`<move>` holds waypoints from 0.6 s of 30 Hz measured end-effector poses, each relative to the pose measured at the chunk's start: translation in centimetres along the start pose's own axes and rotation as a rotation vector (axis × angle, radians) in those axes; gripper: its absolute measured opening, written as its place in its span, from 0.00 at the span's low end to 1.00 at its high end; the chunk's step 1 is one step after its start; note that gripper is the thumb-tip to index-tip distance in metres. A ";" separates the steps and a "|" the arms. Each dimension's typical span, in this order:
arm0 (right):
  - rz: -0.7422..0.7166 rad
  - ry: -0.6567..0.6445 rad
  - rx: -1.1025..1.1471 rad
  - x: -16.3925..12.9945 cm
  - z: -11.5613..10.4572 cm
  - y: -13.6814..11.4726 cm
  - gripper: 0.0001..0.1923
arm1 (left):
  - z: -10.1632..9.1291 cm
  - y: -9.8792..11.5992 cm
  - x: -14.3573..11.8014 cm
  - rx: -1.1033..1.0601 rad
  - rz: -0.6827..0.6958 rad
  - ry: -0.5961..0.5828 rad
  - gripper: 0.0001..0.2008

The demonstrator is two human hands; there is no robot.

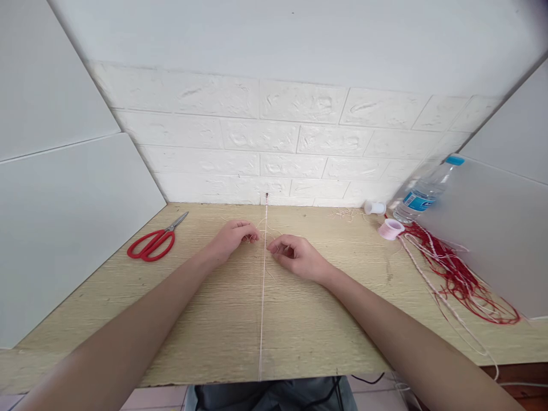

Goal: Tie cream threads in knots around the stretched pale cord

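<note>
A pale cord (262, 297) runs taut from a small fixing (267, 195) low on the wall, down across the table to its front edge. Its upper stretch looks thicker, with reddish flecks near the wall. Thin cream thread (271, 229) loops around the cord between my hands, and loose ends stick out. My left hand (234, 238), just left of the cord, has its fingers curled together on the thread. To the right of the cord, my right hand (298, 257) pinches thread between thumb and fingers. The exact grip points are too fine to make out.
Red-handled scissors (157, 238) lie at left. On the right are a pink thread spool (391, 229), a white spool (375, 208), a water bottle (422, 197) and a bundle of red and pink cords (460, 277). White panels flank both sides; a brick-patterned wall (240, 137) stands behind.
</note>
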State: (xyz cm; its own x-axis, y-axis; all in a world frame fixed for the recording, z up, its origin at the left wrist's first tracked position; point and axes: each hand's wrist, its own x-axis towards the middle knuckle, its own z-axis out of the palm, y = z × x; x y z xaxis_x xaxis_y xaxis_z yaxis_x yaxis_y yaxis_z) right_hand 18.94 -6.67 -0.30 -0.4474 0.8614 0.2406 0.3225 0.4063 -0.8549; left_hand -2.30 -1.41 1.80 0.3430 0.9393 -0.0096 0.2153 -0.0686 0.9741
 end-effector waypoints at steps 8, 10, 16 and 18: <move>-0.004 -0.001 0.010 0.0 0.0 0.1 0.12 | -1.1 0.4 0.5 -0.532 -0.076 0.158 0.08; -0.005 0.001 0.014 0.0 0.0 0.1 0.11 | -1.5 0.7 0.6 -0.681 -0.102 0.165 0.09; 0.010 0.005 0.018 0.0 0.0 0.0 0.12 | -2.1 1.5 0.6 -0.886 -0.151 0.202 0.08; 0.017 0.006 0.016 0.1 0.0 0.0 0.12 | -2.0 1.7 0.6 -0.824 -0.148 0.171 0.08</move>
State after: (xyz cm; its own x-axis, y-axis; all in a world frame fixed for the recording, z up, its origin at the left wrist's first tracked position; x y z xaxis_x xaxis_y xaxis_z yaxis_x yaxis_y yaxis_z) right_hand 18.90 -6.61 -0.32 -0.4375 0.8696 0.2288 0.3165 0.3871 -0.8660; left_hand -3.57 -0.28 3.86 0.2069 0.9617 -0.1797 -0.5097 0.2627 0.8193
